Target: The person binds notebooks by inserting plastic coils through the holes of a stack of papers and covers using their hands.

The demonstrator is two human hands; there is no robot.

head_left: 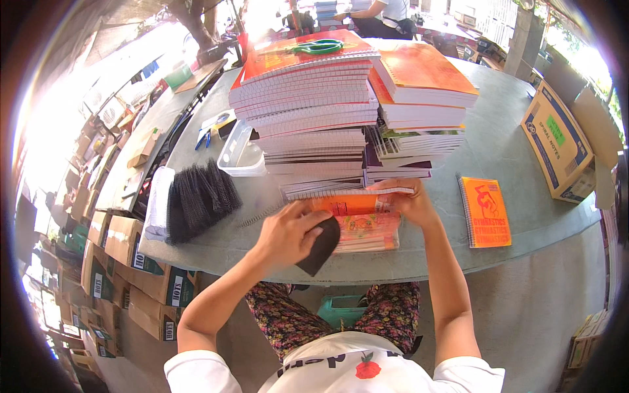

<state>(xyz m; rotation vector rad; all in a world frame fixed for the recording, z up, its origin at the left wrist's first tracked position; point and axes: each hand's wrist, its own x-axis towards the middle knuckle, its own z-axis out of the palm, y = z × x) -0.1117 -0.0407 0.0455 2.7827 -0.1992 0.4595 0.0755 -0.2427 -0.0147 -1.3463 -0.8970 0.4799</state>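
At the near side of the tall stacks of spiral-bound notebooks (pixel 314 92), my right hand (pixel 411 202) has its fingers closed on the right end of an orange-covered notebook (pixel 350 204). Its pale page edge faces up. My left hand (pixel 288 229) is at the notebook's left end, fingers curled around a black flat piece with a rounded edge (pixel 322 247); its exact kind is unclear. Just below the notebook lies a packet of orange-and-pink printed booklets (pixel 370 234) in what looks like clear plastic. A loose wire coil (pixel 261 216) rests left of my left hand.
Black spiral coils (pixel 200 200), a white roll (pixel 158 203), a clear plastic tub (pixel 242 156) and blue-handled cutters (pixel 211 130) lie left. Green scissors (pixel 319 46) top the stack. An orange notebook (pixel 486 213) and an open carton (pixel 557 141) are right. Another person (pixel 386 16) sits behind.
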